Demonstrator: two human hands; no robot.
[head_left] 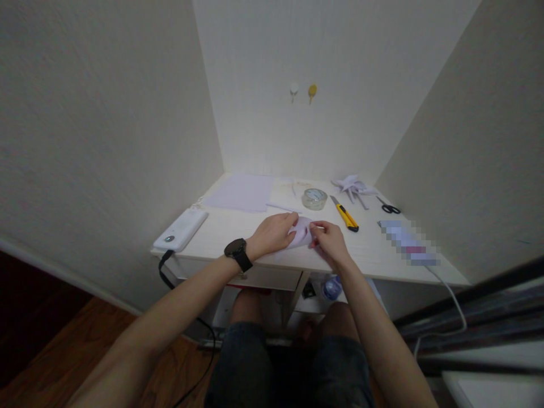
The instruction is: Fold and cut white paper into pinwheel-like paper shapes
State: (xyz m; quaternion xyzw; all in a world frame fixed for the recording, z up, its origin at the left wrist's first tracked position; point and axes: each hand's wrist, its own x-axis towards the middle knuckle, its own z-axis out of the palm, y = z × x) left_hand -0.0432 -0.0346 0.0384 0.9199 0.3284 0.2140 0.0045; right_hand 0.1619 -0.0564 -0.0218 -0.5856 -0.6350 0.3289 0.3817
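Note:
A piece of pale lilac paper point(302, 231), curled or folded, lies near the front edge of the white desk point(221, 238) between my two hands. My left hand point(275, 231), with a black watch point(238, 253) on its wrist, grips the paper's left side with fingers and thumb. At the right side, my right hand point(329, 241) pinches the paper's edge between thumb and fingertips. Just beyond the hands lie a thin rolled paper stick point(284, 208) and a roll of clear tape point(314, 199). A yellow utility knife point(345, 215) rests to the right.
Flat lilac paper sheets point(240, 191) lie at the back left, a paper pinwheel point(352, 186) at the back right. Scissors point(389, 207) and a blurred-out device point(408, 242) sit at right. A white power bank point(182, 229) with a black cable lies at left. Walls enclose three sides.

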